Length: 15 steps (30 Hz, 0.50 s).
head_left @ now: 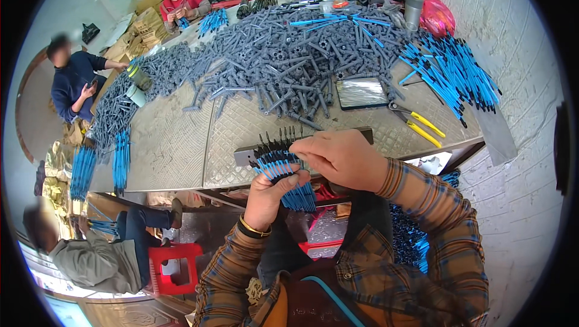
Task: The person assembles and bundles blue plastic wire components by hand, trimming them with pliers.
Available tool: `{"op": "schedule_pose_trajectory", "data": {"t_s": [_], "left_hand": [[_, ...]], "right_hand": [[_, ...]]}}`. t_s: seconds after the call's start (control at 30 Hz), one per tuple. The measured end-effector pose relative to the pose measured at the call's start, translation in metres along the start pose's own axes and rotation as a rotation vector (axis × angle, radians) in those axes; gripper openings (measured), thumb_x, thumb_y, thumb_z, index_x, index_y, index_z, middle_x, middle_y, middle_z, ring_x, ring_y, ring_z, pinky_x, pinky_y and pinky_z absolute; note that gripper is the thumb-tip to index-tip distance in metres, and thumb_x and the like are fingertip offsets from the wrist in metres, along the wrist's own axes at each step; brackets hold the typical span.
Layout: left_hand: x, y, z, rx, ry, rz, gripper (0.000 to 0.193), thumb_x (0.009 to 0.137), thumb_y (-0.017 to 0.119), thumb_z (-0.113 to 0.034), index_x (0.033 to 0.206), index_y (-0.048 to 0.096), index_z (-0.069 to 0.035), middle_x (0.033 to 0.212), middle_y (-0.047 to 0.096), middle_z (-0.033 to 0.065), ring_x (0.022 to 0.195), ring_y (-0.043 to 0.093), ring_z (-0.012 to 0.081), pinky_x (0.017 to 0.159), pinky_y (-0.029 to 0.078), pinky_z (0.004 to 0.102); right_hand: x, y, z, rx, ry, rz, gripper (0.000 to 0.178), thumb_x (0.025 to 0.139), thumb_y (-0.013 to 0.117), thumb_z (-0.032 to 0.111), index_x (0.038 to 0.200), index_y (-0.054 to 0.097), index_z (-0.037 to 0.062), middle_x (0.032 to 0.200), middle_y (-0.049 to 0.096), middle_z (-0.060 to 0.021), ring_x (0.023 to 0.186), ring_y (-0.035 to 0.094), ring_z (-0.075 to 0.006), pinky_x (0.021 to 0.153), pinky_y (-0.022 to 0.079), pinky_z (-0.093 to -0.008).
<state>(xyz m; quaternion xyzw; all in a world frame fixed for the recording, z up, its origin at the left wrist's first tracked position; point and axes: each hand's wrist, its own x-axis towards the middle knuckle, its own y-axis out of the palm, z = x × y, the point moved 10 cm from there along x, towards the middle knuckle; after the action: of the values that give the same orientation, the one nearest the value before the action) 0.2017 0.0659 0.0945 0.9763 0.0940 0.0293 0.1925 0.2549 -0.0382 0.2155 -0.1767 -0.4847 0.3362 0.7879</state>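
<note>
My left hand (264, 201) is closed around a fanned bundle of thin blue rods with black ends (298, 199), held just over the table's near edge. The black tips point up and away from me. My right hand (347, 157) is pinched at the right side of those tips; whatever is between its fingertips is hidden. Behind the bundle a flat grey metal bar (243, 157) lies along the table edge. To the right are yellow-handled pliers (426, 126) and a dark-rimmed shallow tray (344, 105) of thin silver pins.
A large heap of grey plastic parts (289, 55) covers the table's far side. Blue rods (452, 73) are piled at the right, near a pink bag (438, 16) and a metal cup (413, 10). Several people sit around; a red stool (175, 269) stands at the left.
</note>
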Motion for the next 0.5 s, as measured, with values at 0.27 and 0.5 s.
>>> {"op": "schedule_pose_trajectory", "data": {"t_s": [0.27,0.5], "left_hand": [[-0.0008,-0.0008,-0.0022,0.043,0.027,-0.022,0.018,0.083,0.057,0.000,0.101,0.061,-0.001,0.094,0.065,0.0123,0.090,0.062,0.0207,0.081,0.049,0.0308],[0.0012,0.0005,0.0026,0.102,0.017,0.032,0.017,0.083,0.056,0.003,0.100,0.060,0.000,0.095,0.064,0.0113,0.091,0.062,0.0210,0.081,0.049,0.0308]], "right_hand": [[-0.0017,0.0066,-0.0035,0.088,0.036,-0.013,0.017,0.081,0.057,0.011,0.098,0.060,0.0092,0.077,0.061,-0.0092,0.067,0.060,-0.0276,0.057,0.047,-0.0337],[0.0005,0.0091,0.0007,0.078,0.003,0.013,0.013,0.082,0.057,0.013,0.094,0.059,0.0081,0.078,0.061,-0.0097,0.068,0.060,-0.0280,0.058,0.047,-0.0328]]}}
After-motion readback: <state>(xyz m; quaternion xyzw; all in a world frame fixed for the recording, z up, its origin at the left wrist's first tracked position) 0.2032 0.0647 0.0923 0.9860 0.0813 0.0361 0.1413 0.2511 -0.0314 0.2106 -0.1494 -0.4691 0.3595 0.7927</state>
